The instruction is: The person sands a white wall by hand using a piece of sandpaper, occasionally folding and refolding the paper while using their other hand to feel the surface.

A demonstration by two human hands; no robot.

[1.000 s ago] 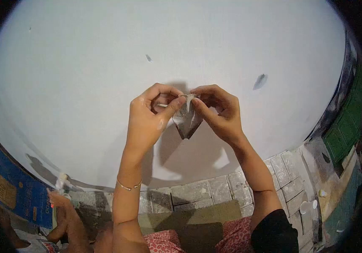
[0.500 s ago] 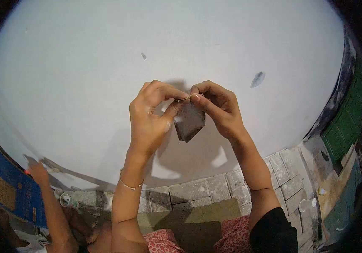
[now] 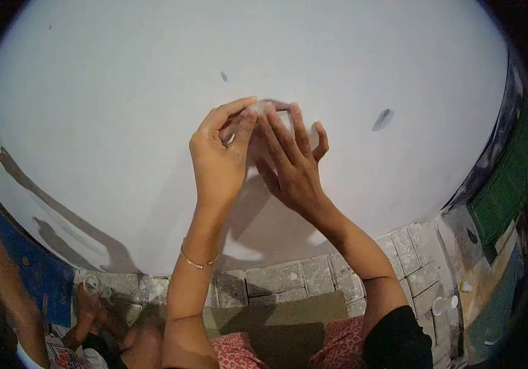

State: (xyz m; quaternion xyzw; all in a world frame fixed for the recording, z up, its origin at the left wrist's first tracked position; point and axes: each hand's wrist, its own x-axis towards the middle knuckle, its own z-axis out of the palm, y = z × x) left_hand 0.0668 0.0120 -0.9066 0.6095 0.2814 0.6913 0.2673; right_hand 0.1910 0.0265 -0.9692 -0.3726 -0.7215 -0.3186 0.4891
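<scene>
My left hand (image 3: pixel 220 154) is closed in a pinch, thumb and forefinger meeting in front of a large white surface (image 3: pixel 122 154). A small pale, blurred thing (image 3: pixel 263 107) shows at its fingertips; I cannot make out its kind. Close beside it, my right hand (image 3: pixel 295 163) has its fingers stretched out and apart, tips near or touching the pale thing. The dark folded piece seen earlier is largely hidden behind my hands. A thin bracelet (image 3: pixel 191 261) circles my left wrist.
Dark marks (image 3: pixel 383 120) spot the white surface. Paving blocks (image 3: pixel 282 280) run below it. At left are another person's arm (image 3: pixel 2 270) and a blue panel (image 3: pixel 55 286). A green panel (image 3: pixel 501 200) stands at right, above a small white cup (image 3: pixel 441 305).
Both hands have risen slightly. My right hand has let go of its pinch and spread its fingers toward the left hand. The dark piece no longer shows clearly. The other person's arm has shifted left.
</scene>
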